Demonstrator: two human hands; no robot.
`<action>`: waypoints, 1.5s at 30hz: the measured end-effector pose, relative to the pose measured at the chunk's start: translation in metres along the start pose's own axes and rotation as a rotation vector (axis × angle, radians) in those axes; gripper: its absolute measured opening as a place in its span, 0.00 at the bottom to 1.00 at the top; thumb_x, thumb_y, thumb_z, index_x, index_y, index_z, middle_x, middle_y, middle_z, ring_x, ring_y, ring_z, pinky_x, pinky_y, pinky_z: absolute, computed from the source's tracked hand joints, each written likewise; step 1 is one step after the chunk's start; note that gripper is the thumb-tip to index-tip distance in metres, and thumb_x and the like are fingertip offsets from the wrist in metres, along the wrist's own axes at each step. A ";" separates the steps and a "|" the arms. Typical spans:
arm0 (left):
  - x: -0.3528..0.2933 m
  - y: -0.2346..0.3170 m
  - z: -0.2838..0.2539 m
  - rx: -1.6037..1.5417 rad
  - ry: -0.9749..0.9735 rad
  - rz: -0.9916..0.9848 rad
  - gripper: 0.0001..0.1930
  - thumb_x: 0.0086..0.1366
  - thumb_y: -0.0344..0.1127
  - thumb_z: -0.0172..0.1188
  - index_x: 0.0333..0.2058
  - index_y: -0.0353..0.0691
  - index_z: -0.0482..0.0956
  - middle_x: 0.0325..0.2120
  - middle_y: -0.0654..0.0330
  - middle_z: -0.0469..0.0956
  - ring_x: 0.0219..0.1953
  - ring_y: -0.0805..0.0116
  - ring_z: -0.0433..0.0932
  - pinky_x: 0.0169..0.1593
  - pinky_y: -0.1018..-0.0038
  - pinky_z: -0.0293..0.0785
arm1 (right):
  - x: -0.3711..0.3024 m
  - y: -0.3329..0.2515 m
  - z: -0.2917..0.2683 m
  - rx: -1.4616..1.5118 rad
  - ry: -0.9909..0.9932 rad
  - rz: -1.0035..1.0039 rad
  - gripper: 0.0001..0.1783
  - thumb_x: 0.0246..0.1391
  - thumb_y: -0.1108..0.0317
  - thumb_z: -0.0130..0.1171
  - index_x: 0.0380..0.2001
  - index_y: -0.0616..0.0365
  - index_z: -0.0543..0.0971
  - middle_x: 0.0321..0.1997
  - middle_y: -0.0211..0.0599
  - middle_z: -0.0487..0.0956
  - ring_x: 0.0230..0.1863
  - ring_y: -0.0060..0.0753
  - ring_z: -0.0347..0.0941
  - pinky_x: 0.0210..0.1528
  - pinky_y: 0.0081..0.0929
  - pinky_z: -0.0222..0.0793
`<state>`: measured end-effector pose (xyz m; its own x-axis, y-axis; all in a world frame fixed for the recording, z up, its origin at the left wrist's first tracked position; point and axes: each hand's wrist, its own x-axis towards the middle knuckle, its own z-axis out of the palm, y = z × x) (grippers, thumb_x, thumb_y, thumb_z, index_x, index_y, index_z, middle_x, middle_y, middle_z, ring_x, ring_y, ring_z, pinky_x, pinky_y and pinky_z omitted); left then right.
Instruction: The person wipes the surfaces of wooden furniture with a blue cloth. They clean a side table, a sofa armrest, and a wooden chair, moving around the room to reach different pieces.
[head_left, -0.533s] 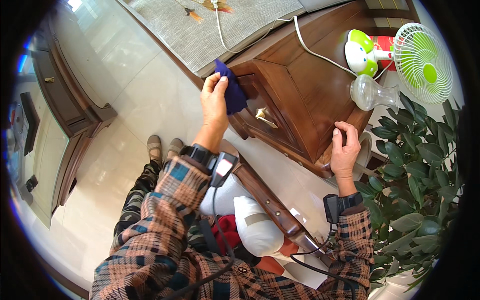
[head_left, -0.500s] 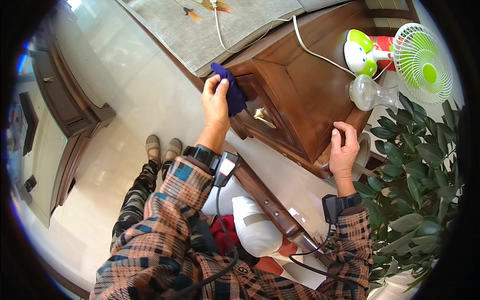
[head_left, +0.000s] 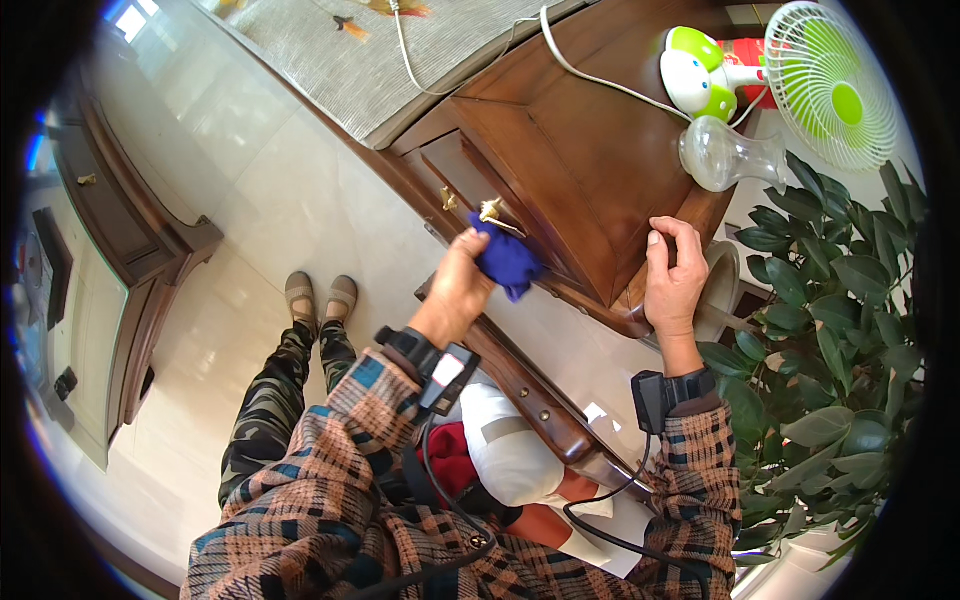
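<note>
A dark blue-purple cloth (head_left: 508, 258) is pinched in my left hand (head_left: 457, 285), its fingers closed on the bunched fabric. It lies against the drawer front of a brown wooden cabinet (head_left: 570, 150), just below a brass handle (head_left: 492, 212). Another brass fitting (head_left: 448, 198) shows farther left on the same front. My right hand (head_left: 678, 280) rests at the cabinet's near right corner, fingers bent over the edge and thumb apart, holding nothing I can see.
On the cabinet top stand a green and white fan (head_left: 835, 95) and a clear glass vase (head_left: 730, 155). A leafy plant (head_left: 830, 350) fills the right side. A wooden armrest (head_left: 535, 400) lies in front of me, and a glass-topped table (head_left: 120, 330) stands at left.
My left hand has carried the cloth right and nearer along the drawer front, uncovering the left brass fitting. My right hand stays at the corner; the view has shifted slightly.
</note>
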<state>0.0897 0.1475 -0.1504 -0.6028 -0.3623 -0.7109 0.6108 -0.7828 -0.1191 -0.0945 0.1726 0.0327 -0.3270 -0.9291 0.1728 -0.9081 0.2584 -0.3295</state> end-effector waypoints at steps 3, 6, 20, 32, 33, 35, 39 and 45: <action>-0.006 0.010 0.017 0.078 0.005 0.066 0.13 0.69 0.31 0.41 0.48 0.37 0.69 0.45 0.53 0.75 0.47 0.58 0.76 0.54 0.60 0.74 | 0.000 -0.001 0.000 -0.016 0.007 0.018 0.06 0.50 0.76 0.55 0.33 0.62 0.77 0.35 0.40 0.78 0.40 0.41 0.73 0.45 0.33 0.68; -0.024 -0.023 0.046 0.129 0.171 -0.079 0.10 0.69 0.30 0.42 0.45 0.37 0.69 0.43 0.54 0.75 0.45 0.57 0.76 0.54 0.59 0.73 | 0.000 -0.001 0.000 -0.012 0.020 0.000 0.05 0.50 0.76 0.56 0.33 0.61 0.77 0.34 0.40 0.78 0.39 0.41 0.73 0.45 0.33 0.68; 0.005 -0.020 0.030 0.123 0.309 -0.080 0.13 0.70 0.34 0.40 0.44 0.33 0.69 0.42 0.53 0.76 0.43 0.56 0.77 0.52 0.59 0.74 | -0.002 0.004 0.001 0.000 0.047 0.004 0.05 0.50 0.76 0.56 0.32 0.62 0.76 0.33 0.40 0.78 0.38 0.41 0.73 0.43 0.33 0.69; -0.037 -0.049 0.057 0.239 0.194 0.012 0.04 0.63 0.25 0.52 0.36 0.39 0.70 0.32 0.60 0.76 0.32 0.68 0.75 0.36 0.71 0.74 | -0.001 0.003 0.001 0.017 0.032 0.012 0.05 0.50 0.75 0.56 0.32 0.62 0.77 0.33 0.40 0.78 0.37 0.41 0.73 0.43 0.33 0.69; -0.031 -0.046 0.056 0.275 0.257 -0.086 0.05 0.66 0.28 0.49 0.39 0.38 0.71 0.34 0.56 0.77 0.33 0.65 0.76 0.38 0.68 0.76 | -0.001 0.003 0.001 0.022 0.033 0.016 0.05 0.50 0.75 0.56 0.32 0.62 0.77 0.32 0.40 0.78 0.37 0.41 0.73 0.43 0.33 0.69; -0.034 -0.042 0.056 0.189 0.129 -0.189 0.06 0.65 0.28 0.48 0.39 0.37 0.72 0.34 0.56 0.78 0.33 0.64 0.77 0.38 0.68 0.75 | -0.001 0.004 0.001 0.018 0.044 0.008 0.05 0.50 0.75 0.56 0.32 0.62 0.77 0.33 0.40 0.78 0.37 0.41 0.73 0.43 0.33 0.69; -0.090 -0.045 0.075 0.261 -0.028 0.078 0.06 0.62 0.26 0.56 0.38 0.37 0.73 0.31 0.63 0.77 0.34 0.70 0.76 0.42 0.75 0.72 | -0.001 0.005 0.001 0.043 0.039 0.016 0.05 0.50 0.75 0.56 0.32 0.61 0.77 0.32 0.39 0.78 0.37 0.40 0.73 0.42 0.33 0.69; -0.077 -0.017 0.085 0.944 0.065 1.106 0.13 0.52 0.20 0.59 0.37 0.36 0.73 0.35 0.55 0.70 0.39 0.62 0.72 0.45 0.71 0.69 | 0.000 0.006 0.002 0.007 0.061 -0.026 0.05 0.49 0.75 0.57 0.32 0.61 0.77 0.32 0.39 0.78 0.36 0.40 0.73 0.41 0.33 0.69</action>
<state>0.0821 0.1457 -0.0347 -0.0181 -0.9857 -0.1675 0.1643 -0.1682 0.9720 -0.0992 0.1734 0.0289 -0.3184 -0.9177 0.2376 -0.9149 0.2318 -0.3306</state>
